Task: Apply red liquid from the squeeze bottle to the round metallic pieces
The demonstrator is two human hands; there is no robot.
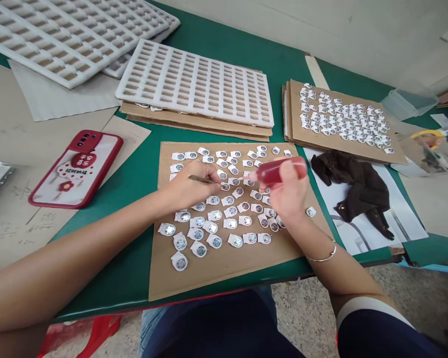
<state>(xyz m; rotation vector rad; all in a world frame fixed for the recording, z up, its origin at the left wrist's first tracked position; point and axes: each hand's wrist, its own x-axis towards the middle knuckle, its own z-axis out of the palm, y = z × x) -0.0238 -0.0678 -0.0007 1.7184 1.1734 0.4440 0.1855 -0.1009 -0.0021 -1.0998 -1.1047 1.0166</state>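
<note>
My left hand [188,189] is closed around thin metal tweezers [198,179], their tips near one of the small white tabs with a round silver disc [225,187]. Held sideways in my right hand [289,196] is a squeeze bottle of red liquid [271,171]. Its narrow nozzle [244,177] points left, just above the tabs and close to the tweezers; whether it touches one I cannot tell. Several such tabs lie in loose rows on a brown cardboard sheet [224,273] beneath both hands.
Behind the sheet, a white grid tray [194,82] rests on stacked cardboard. More grid trays [67,40] stand at back left, near a red-cased phone [78,169]. To the right are another tab-covered cardboard [298,134], a dark cloth [369,186] and yellow-handled scissors [427,133].
</note>
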